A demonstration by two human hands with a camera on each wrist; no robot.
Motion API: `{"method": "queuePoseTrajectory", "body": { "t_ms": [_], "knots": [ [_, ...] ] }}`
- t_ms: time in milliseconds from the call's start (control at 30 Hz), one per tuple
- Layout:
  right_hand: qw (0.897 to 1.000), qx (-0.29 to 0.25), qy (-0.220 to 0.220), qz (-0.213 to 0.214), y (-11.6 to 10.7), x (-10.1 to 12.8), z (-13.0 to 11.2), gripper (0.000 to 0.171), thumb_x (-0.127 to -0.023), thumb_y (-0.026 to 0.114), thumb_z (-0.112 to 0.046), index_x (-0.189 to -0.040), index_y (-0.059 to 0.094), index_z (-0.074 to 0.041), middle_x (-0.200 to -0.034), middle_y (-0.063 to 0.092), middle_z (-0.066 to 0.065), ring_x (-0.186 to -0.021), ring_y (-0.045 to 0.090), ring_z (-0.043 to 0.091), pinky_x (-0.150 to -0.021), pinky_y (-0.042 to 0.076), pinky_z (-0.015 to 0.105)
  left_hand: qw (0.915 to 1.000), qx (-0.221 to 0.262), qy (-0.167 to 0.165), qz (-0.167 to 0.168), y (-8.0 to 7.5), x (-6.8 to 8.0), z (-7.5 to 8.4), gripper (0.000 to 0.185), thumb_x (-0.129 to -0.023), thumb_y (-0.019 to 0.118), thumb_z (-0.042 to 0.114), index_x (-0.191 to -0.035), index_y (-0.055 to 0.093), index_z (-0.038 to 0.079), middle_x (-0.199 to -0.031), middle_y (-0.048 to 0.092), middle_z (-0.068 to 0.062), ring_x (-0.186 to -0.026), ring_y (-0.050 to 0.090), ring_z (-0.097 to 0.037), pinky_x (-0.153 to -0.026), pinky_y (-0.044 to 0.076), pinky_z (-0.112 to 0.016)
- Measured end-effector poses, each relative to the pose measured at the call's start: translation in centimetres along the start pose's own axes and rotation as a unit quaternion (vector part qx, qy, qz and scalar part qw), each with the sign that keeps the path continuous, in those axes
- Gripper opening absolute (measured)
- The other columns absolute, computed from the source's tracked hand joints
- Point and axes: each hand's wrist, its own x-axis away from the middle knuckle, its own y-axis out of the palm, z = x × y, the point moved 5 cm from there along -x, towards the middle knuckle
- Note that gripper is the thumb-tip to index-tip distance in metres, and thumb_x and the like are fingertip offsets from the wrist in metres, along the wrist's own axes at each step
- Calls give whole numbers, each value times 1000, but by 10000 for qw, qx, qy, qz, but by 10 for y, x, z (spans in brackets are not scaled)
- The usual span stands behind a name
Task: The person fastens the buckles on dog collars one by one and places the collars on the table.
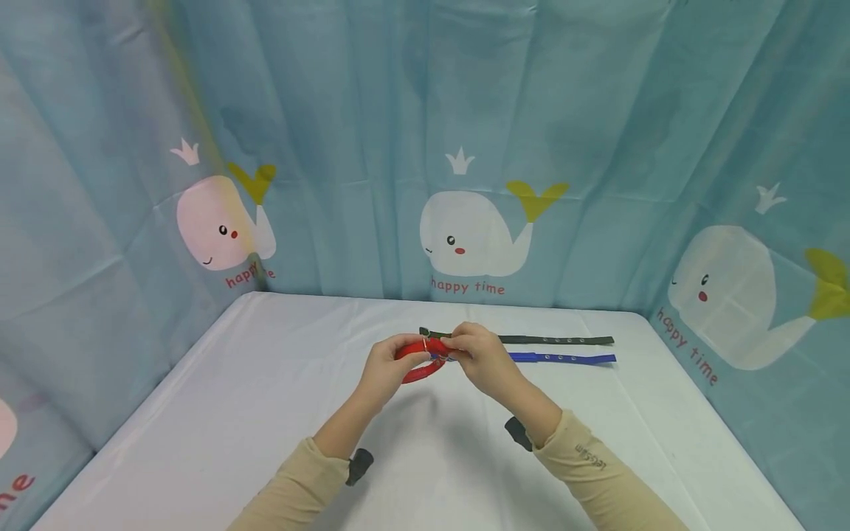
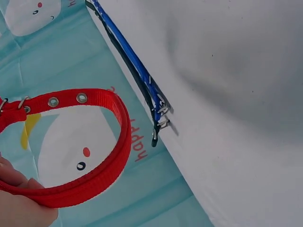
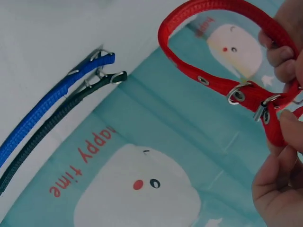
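A red collar [image 2: 87,187], with metal eyelets, a D-ring and a buckle [image 3: 267,106], is bent into a loop and held above the table. My left hand [image 1: 390,365] grips the band from the left side, thumb and fingers around it. On the other side, my right hand [image 1: 483,358] pinches the strap end [image 3: 274,135] beside the buckle. The strap passes through the buckle in the right wrist view. Beyond the hands lie a blue collar [image 1: 561,358] and a dark green collar [image 1: 558,340], both stretched out straight and partly hidden by the hands in the head view.
A white cloth [image 1: 219,413] covers the table. Behind and on both sides hangs a blue-green curtain [image 1: 365,110] printed with whales. The two straight collars lie side by side near the table's back edge.
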Motion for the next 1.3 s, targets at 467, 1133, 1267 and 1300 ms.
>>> {"method": "queuePoseTrajectory", "body": {
  "t_ms": [467, 1133, 1267, 1300],
  "knots": [
    [9965, 632, -549, 83, 9, 0, -7, 24, -76, 74, 12, -98, 75, 2, -86, 63, 8, -79, 56, 20, -70, 53, 24, 9977, -530, 428, -59, -4, 2, 4, 31, -85, 74, 8, -114, 68, -1, -108, 67, -12, -92, 62, -24, -78, 55, -35],
    [9873, -1572, 165, 148, 24, 2, 13, 17, -85, 66, 10, -100, 73, 5, -96, 67, 12, -89, 66, 27, -75, 56, 31, 9991, 105, -403, -21, -18, 4, -9, 31, -91, 70, 22, -114, 66, 3, -102, 67, -5, -100, 59, -24, -88, 47, -47],
    [9872, -1591, 77, 34, 30, 0, 13, 20, -86, 65, 10, -104, 72, 5, -98, 67, 13, -92, 64, 28, -77, 56, 31, 9988, 133, -476, 12, -20, 3, -13, 31, -92, 68, 23, -114, 67, 2, -101, 66, -4, -100, 58, -22, -90, 46, -45],
    [9876, -1562, 137, -18, 32, -1, 14, 20, -87, 65, 9, -106, 71, 5, -100, 67, 13, -93, 64, 28, -77, 56, 31, 9985, 148, -530, 49, -22, 2, -15, 30, -92, 68, 24, -113, 67, 2, -98, 66, -4, -97, 57, -21, -88, 46, -43]
  ]
}}
